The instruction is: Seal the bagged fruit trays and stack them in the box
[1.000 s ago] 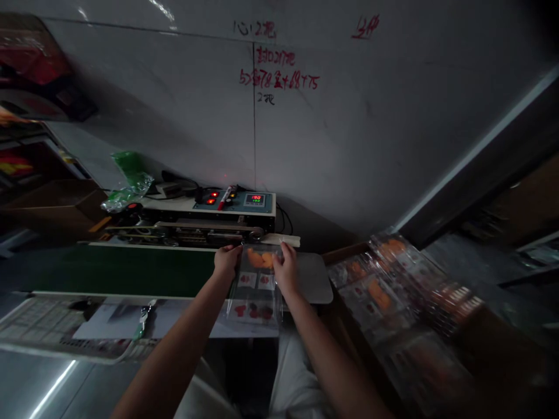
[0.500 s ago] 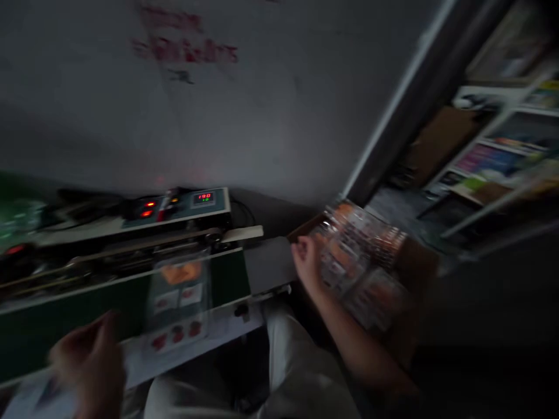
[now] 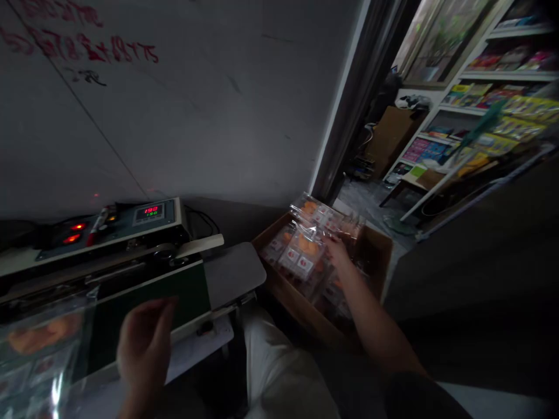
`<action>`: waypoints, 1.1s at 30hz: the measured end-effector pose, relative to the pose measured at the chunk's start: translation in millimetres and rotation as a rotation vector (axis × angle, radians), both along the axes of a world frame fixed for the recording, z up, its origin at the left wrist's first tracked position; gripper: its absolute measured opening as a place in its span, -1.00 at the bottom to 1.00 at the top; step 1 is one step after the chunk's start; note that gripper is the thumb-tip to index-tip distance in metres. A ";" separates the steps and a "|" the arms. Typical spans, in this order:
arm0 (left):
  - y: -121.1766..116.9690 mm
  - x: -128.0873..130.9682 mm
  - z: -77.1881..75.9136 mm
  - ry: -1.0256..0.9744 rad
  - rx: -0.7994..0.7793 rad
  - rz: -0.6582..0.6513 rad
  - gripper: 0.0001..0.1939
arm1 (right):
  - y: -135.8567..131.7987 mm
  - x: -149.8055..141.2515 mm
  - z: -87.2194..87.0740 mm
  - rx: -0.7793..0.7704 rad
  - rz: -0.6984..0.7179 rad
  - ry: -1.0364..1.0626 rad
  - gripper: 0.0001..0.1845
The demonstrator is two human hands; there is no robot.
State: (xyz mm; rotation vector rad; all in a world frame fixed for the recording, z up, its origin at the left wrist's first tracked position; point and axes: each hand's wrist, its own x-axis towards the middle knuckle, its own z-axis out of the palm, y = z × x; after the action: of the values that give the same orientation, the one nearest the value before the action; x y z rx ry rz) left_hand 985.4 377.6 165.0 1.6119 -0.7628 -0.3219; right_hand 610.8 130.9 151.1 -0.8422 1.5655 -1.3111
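Note:
My left hand (image 3: 146, 343) hovers over the near edge of the green conveyor belt (image 3: 187, 297), fingertips and thumb curled together; nothing shows in them. Left of it, a clear plastic packet (image 3: 43, 334) with an orange item and printed white squares lies on the belt, blurred and partly cut off. My right hand (image 3: 336, 250) reaches into a cardboard box (image 3: 301, 308). Its fingers are closed at the edge of a clear packet (image 3: 305, 247) with orange contents, on top of several similar packets. The fingertips are partly hidden by glossy plastic.
A sealing machine with a lit red and green display (image 3: 151, 212) runs along the wall behind the belt. A grey end plate (image 3: 233, 270) projects toward the box. At right are a doorway frame (image 3: 340, 99) and shelves (image 3: 476, 75) of colourful goods. My knees are below the belt.
The view has swung right. My right hand has moved deeper over the box and onto a packet. My left hand is nearer the display end of the belt; a packet now shows left of it.

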 end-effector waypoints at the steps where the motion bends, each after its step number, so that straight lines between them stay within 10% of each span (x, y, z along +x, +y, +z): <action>1: -9.8 -12.1 6.5 0.023 0.019 -0.101 -0.68 | 3.0 -2.0 12.6 -0.053 0.032 -0.019 -0.83; 8: -102.4 -85.2 69.6 0.035 -0.151 -0.790 -0.23 | 35.8 45.1 135.2 -0.634 0.454 0.137 -0.71; 11: -119.0 -94.3 83.2 0.376 -0.218 -0.909 -0.34 | 50.1 89.3 151.2 -0.618 0.614 0.050 -0.70; 14: -108.5 -81.5 71.9 0.658 -0.196 -0.757 -0.60 | 59.7 127.0 124.9 -0.547 0.655 -0.151 -0.60; 19: -81.1 -41.1 26.7 0.780 -0.125 -0.462 -0.54 | 74.3 179.8 33.0 -0.325 0.834 -0.329 -0.15; 23: -79.7 -12.8 0.6 0.811 -0.109 -0.326 -0.50 | 74.9 217.5 -22.3 -0.432 0.769 -0.237 -0.32; 33: -103.4 36.6 -14.3 0.882 0.026 -0.022 -0.77 | 63.0 245.2 -43.5 -0.423 0.675 0.189 -0.37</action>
State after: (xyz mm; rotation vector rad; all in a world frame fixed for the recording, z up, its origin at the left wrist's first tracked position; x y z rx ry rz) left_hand 1022.0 274.2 150.8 1.2924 -0.0936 -0.9757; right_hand 856.0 193.9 107.6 -1.6287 0.9882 -1.0779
